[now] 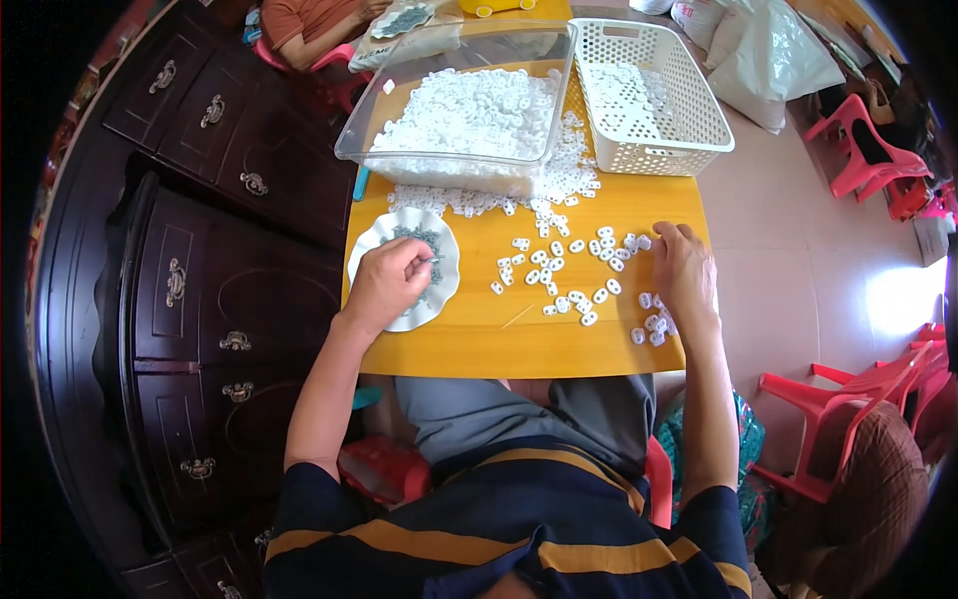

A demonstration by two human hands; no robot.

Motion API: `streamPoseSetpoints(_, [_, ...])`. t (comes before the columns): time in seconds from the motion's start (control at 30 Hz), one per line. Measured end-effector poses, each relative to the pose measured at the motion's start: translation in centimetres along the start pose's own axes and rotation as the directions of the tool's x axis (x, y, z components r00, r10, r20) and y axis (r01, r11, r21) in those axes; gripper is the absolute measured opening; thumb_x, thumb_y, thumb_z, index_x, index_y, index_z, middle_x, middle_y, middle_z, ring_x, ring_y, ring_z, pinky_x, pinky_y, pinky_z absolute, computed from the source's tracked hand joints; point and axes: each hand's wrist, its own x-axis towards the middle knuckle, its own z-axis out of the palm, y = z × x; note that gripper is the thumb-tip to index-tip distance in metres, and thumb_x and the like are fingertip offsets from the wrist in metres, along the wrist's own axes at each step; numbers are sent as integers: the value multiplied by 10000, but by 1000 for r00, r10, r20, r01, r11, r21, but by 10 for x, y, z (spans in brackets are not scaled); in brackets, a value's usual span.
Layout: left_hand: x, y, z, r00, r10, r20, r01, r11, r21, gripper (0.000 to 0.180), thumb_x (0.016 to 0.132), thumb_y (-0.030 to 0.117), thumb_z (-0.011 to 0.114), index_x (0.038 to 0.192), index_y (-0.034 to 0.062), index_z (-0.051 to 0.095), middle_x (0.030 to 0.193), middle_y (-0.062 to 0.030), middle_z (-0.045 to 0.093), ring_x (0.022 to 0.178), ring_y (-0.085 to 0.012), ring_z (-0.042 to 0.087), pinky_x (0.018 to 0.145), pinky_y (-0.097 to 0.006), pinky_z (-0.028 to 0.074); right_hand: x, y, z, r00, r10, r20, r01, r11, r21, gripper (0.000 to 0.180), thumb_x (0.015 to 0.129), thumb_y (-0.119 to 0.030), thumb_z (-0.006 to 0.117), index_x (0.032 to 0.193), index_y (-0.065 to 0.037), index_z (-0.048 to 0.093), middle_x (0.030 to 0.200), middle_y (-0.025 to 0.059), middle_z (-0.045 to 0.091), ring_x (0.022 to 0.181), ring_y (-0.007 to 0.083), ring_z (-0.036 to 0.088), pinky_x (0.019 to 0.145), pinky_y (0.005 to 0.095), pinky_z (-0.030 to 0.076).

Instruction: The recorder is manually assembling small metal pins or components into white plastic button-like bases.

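My left hand [392,283] hovers over a white wavy-edged plate [365,250] on the table's left side. Its thumb and fingertips are pinched together; whatever they hold is too small to make out. Many tiny grey-green parts [424,238] are heaped in the plate. At the right edge of the table, my right hand [685,270] is curled, its fingertips closed at a small white two-hole piece [644,243]. More such white pieces [555,264] lie loose between my hands, and a small group [654,325] sits below my right hand.
A clear plastic bin [349,145] full of white pieces stands at the back, with spilled pieces around it. Beside it is a white perforated basket [659,160] holding some. A thin stick [518,315] lies near the front. Dark drawers [190,290] flank the left; a person [309,30] sits beyond.
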Motion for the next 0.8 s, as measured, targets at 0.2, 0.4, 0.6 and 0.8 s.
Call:
streamPoseSetpoints(0.2, [24,51,28,988,138,73,-126,982,-142,83,844,46,701,903,20,649,813,-125,670,707,-290,672,643,-385,531,7,-3,6,996,3,88,-3,1000,-1,108,912,-102,645,1005,-77,693,976,125,682,948,346,676,822,472,541])
streamPoseSetpoints(0.4, [55,82,100,929,363,75,-346,921,-179,77,847,71,674,900,19,654,836,-152,678,762,-343,680,688,-436,552,2,-18,14,994,-16,110,11,999,45,129,898,-116,648,1010,-89,707,986,126,705,948,346,683,825,463,550])
streamPoseSetpoints(0.6, [66,96,136,914,399,68,-393,915,-91,67,865,88,660,858,22,654,828,-153,675,788,-357,682,706,-458,553,-11,-18,0,997,-8,-71,27,960,279,126,908,-94,660,1019,-76,715,973,128,712,876,316,707,761,424,557])
streamPoseSetpoints(0.8, [68,101,135,909,373,187,-375,927,-24,74,882,129,655,898,75,703,859,-118,692,834,-341,688,727,-465,555,-38,-19,-31,989,57,-134,17,869,494,157,888,-27,690,1043,-8,708,898,137,721,754,227,712,679,327,562])
